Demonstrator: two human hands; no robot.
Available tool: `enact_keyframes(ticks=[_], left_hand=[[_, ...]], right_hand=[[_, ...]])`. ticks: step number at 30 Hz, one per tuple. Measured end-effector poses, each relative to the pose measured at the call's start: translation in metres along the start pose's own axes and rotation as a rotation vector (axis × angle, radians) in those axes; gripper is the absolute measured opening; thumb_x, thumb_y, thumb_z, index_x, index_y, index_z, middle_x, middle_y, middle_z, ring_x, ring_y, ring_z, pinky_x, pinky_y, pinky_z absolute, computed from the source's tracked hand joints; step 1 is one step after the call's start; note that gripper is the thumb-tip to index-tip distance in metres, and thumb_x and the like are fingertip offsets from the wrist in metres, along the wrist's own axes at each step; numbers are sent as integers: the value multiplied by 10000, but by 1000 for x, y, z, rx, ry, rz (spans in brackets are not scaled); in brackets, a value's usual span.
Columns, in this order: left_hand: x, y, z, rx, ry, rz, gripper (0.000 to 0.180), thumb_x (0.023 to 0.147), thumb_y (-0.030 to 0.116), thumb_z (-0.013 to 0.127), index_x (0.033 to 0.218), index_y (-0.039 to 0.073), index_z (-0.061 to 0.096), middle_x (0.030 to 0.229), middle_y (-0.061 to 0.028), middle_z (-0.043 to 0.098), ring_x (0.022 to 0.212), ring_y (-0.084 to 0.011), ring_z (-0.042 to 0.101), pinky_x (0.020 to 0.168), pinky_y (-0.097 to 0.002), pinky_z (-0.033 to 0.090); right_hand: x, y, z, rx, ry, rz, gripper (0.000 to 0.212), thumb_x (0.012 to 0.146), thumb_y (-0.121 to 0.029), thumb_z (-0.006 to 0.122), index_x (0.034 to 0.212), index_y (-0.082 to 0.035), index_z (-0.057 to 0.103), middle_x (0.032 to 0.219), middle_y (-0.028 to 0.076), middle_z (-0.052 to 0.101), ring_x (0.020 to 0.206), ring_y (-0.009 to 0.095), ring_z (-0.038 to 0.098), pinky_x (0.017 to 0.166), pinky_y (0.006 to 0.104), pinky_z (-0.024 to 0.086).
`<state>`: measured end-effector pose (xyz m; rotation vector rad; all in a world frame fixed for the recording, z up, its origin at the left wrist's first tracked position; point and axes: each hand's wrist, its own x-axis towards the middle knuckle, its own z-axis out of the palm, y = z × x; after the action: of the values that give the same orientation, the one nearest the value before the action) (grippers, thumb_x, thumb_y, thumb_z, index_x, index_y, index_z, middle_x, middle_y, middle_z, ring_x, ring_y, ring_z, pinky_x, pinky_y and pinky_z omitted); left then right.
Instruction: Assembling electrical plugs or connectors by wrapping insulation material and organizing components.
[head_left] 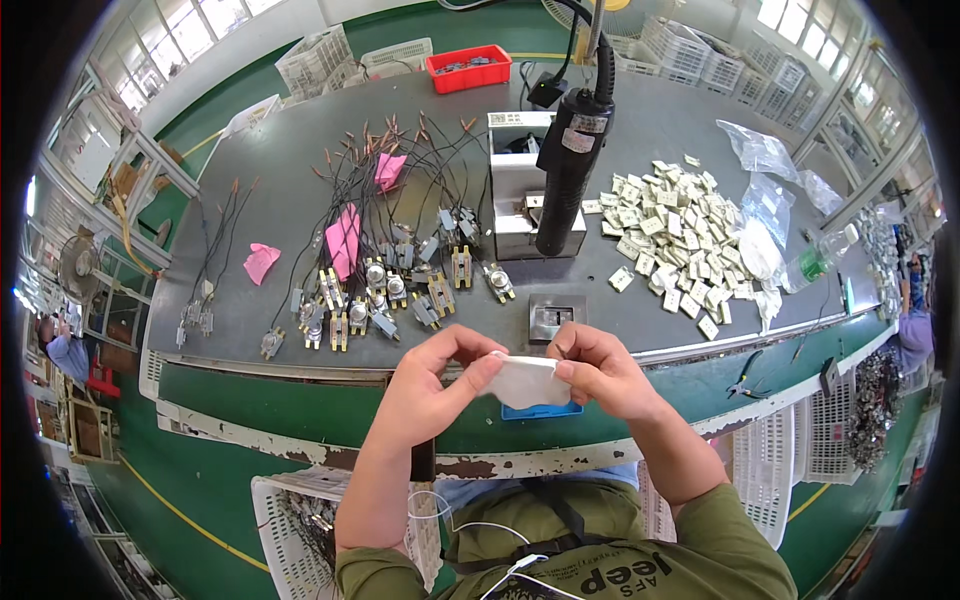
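Between my two hands stretches a soft white piece, cloth or tissue (527, 381), with a straight upper edge. My left hand (425, 388) pinches its left end between thumb and fingers. At the opposite end my right hand (606, 372) pinches it the same way. Partly hidden under the white piece is a blue tray (541, 412) at the bench's front edge. Just beyond my hands sits a small metal fixture (556, 319). Behind that, a black electric screwdriver (575, 165) hangs upright in front of a grey-white machine (510, 180).
Small white plastic parts (680, 235) lie piled on the right of the dark bench (270, 140). Left are metal thermostat-like parts with black wires (385, 300) and pink scraps (343, 240). A red bin (469, 70), plastic bottle (826, 252), clear bags (765, 195) and pliers (743, 376) are around.
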<state>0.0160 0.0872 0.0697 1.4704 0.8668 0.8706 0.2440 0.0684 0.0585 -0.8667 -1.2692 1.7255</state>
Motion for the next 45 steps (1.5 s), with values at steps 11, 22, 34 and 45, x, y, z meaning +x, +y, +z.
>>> enact_keyframes(ticks=[11, 22, 34, 45], left_hand=[[3, 20, 11, 220, 186, 246, 117, 906, 114, 577, 968, 16, 588, 809, -62, 605, 703, -113, 557, 649, -247, 449], [11, 33, 8, 532, 79, 345, 124, 867, 111, 633, 965, 41, 606, 678, -54, 590, 530, -98, 509, 500, -246, 419], [4, 7, -14, -1, 9, 225, 194, 890, 208, 621, 884, 27, 552, 905, -51, 562, 824, -105, 506, 729, -241, 398], [0, 11, -10, 59, 221, 31, 236, 903, 235, 614, 947, 13, 550, 782, 30, 543, 692, -43, 476, 640, -173, 390]], right_hand=[[2, 3, 5, -245, 66, -148, 81, 865, -82, 525, 875, -4, 507, 889, 52, 547, 690, 49, 461, 583, 201, 375], [20, -17, 24, -472, 139, -289, 301, 800, -117, 704, 1064, 0, 620, 851, -4, 611, 562, 16, 416, 498, 185, 340], [14, -20, 21, -134, 195, -133, 187, 909, -126, 555, 1000, 26, 617, 746, 28, 613, 612, 32, 503, 545, 190, 399], [15, -10, 19, -162, 371, -282, 185, 946, -171, 534, 1009, -6, 588, 695, -29, 548, 479, -11, 378, 420, 158, 291]])
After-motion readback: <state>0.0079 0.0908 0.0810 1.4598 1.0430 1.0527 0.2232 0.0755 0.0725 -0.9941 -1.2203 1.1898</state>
